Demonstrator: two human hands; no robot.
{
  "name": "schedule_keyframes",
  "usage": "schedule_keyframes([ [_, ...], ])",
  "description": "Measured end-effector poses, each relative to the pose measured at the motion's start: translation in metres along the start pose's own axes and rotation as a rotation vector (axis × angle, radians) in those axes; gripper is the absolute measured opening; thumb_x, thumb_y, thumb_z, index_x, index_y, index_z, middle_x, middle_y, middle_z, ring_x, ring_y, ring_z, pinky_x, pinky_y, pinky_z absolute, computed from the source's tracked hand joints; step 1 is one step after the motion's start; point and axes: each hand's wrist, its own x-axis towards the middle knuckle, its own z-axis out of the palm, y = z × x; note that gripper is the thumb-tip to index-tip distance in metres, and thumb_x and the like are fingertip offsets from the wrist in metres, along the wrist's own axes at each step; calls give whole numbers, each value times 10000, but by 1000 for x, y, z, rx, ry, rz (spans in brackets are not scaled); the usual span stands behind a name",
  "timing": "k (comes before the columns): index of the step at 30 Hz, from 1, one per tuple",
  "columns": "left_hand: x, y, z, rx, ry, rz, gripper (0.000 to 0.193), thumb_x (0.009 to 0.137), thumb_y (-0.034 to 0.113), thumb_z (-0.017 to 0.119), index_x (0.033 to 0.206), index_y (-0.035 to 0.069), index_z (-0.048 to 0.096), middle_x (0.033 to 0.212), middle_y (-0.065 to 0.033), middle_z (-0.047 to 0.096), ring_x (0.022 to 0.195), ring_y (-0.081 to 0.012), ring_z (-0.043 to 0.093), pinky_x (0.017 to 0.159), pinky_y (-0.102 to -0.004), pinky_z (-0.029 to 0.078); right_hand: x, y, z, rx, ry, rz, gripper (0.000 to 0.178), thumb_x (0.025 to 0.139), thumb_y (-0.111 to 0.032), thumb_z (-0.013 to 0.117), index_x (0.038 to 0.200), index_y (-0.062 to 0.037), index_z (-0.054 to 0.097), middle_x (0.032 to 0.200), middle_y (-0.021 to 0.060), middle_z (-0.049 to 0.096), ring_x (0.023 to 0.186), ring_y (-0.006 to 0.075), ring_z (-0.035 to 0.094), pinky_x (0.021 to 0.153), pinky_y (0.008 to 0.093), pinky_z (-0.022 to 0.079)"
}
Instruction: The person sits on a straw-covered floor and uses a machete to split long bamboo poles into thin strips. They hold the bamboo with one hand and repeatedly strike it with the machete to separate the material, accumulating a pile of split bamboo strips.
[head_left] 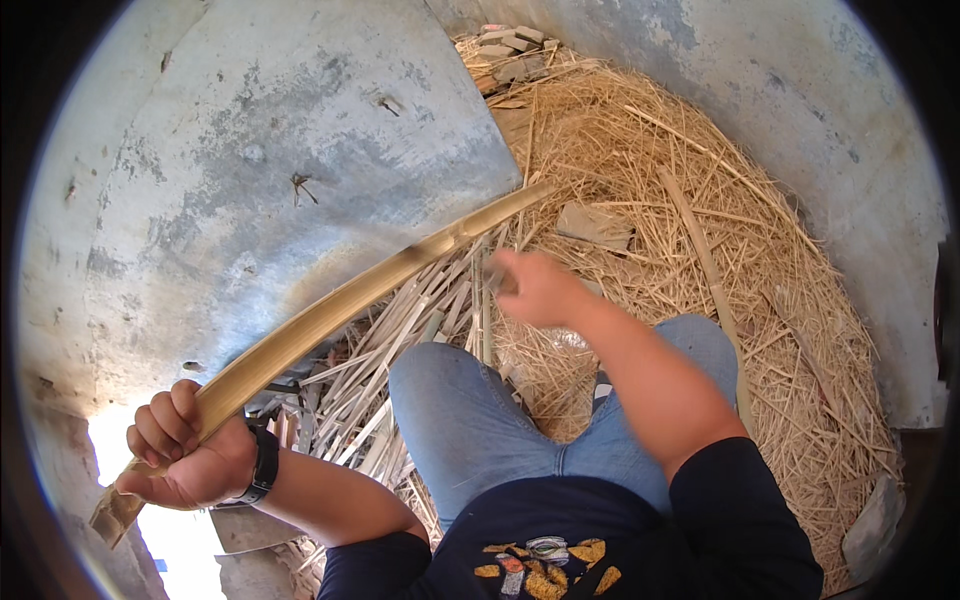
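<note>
A long split length of bamboo, its hollow side showing, slants from the lower left up toward the middle. My left hand, with a dark watch on the wrist, is wrapped round it near its lower end. My right hand is closed and smeared by motion, just to the right of the bamboo's upper part. A faint grey streak and a dark blur lie over the bamboo to the left of that fist. They may belong to a tool in it, but its kind does not show.
Thin split strips lie heaped beside my left knee. Straw-like shavings cover the floor ahead and to the right, with a flat stone and a long bamboo strip among them. Weathered walls stand left and right; bricks are piled at the far end.
</note>
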Motion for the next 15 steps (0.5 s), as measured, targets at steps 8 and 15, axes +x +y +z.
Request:
schedule_keyframes([
  [8, -2, -15, 17, -79, -34, -19, 482, 848, 457, 681, 627, 179, 355, 547, 61, 303, 494, -79, 278, 516, -254, 215, 3, -7, 9, 3, 136, 238, 371, 784, -130, 613, 1144, -50, 571, 948, 183, 678, 883, 290, 675, 794, 369, 545],
  [15, 1, -22, 8, -27, 86, -15, 463, 841, 418, 694, 605, 182, 372, 532, 61, 300, 488, -84, 273, 527, -256, 213, 3, -7, -1, -45, 57, 144, 310, 799, -133, 607, 1094, -45, 567, 886, 162, 687, 851, 270, 682, 767, 386, 540],
])
